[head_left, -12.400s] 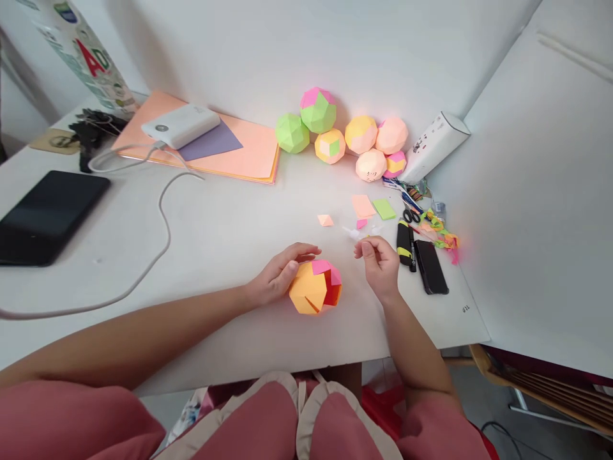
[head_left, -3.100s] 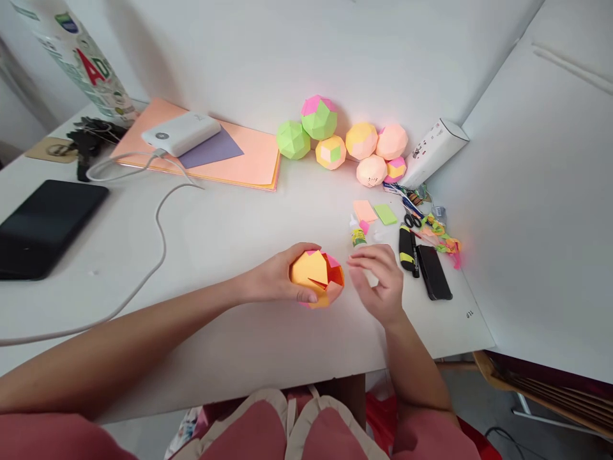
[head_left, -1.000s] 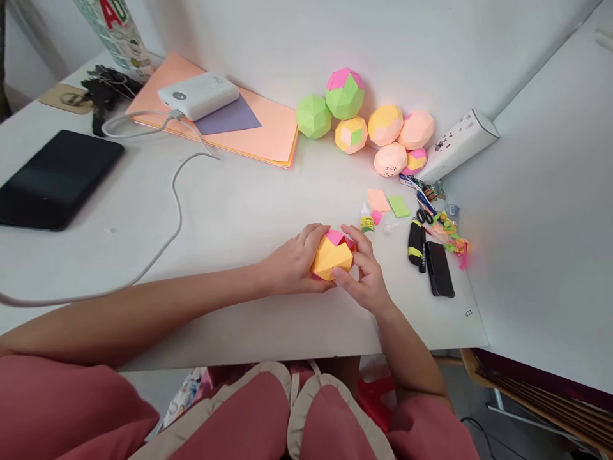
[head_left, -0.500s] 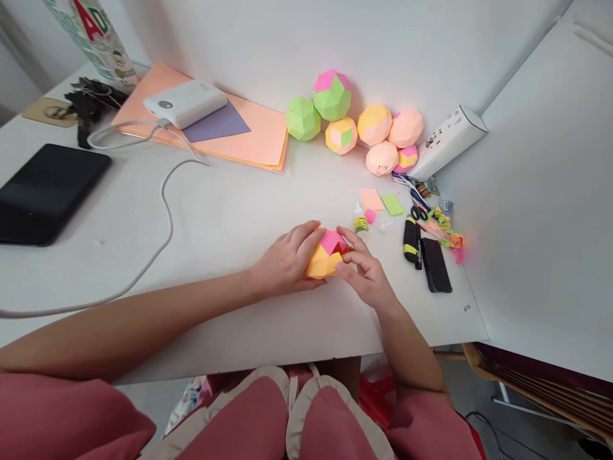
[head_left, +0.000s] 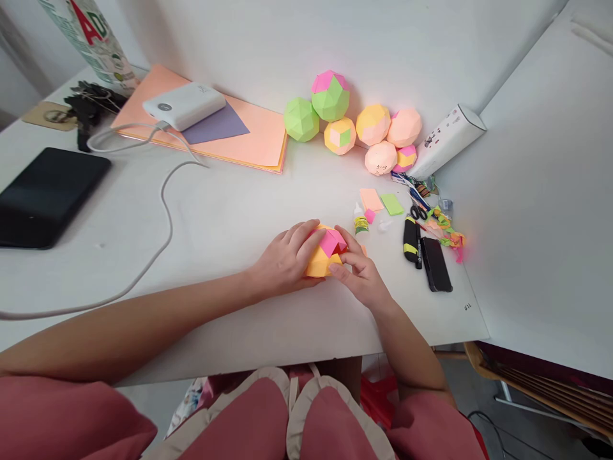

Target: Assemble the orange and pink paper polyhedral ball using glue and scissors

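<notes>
Caution: squeezing may crease the paper ball (head_left: 318, 260).
Left hand (head_left: 283, 260) curls around it; right hand (head_left: 363, 276), half-closed, pinches its rim.

1. Left of the power bank (head_left: 189, 102), the bottle (head_left: 96, 45) is crossing the top edge.
2. Below-left of it, the tablet (head_left: 52, 198) is crossing the left edge.
3. Below-right, the left hand (head_left: 282, 262) is partly hiding the paper ball (head_left: 317, 263).

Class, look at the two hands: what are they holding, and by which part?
The left hand grips the paper ball around its left side; the right hand's fingers touch its right, open edge.
</notes>
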`<act>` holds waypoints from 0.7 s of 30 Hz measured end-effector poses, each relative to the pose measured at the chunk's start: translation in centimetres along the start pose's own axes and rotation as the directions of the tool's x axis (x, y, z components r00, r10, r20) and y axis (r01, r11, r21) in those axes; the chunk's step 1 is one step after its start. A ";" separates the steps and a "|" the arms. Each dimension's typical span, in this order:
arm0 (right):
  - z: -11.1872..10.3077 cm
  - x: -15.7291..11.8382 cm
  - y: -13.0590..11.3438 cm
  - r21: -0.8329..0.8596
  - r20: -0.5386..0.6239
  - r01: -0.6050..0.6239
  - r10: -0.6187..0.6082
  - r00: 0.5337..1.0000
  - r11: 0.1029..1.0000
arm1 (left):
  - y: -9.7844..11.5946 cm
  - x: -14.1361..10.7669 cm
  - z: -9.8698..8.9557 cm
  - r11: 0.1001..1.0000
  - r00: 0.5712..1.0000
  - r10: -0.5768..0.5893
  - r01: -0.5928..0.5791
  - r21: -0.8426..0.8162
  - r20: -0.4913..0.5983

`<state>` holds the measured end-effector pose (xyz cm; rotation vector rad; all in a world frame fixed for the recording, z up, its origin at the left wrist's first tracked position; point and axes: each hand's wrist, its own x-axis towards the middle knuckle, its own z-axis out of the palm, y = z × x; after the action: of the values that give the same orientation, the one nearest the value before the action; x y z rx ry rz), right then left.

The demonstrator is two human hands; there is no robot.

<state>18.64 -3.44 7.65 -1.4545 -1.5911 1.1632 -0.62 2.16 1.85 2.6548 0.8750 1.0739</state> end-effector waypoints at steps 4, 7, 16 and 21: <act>0.1 0.0 0.2 0.030 -0.010 -0.012 0.012 1.000 0.999 | 0.0 0.0 0.0 1.000 1.000 0.014 -0.015 -0.005 -0.016; 0.2 0.0 0.4 0.039 -0.044 -0.005 0.007 0.999 0.999 | -0.1 0.0 0.0 1.000 1.000 -0.004 0.004 -0.015 0.005; 0.4 0.1 0.3 0.001 -0.060 0.024 -0.024 0.998 1.000 | 0.0 0.0 0.0 1.000 1.000 0.003 -0.003 0.006 -0.015; 0.1 -0.1 0.4 -0.084 -0.072 0.049 -0.055 0.996 0.995 | -0.2 -0.2 0.0 1.000 1.000 -0.017 0.018 -0.010 0.017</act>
<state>18.76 -3.57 7.28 -1.4814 -1.6325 1.0133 -0.77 2.23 1.66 2.6385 0.8852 1.0482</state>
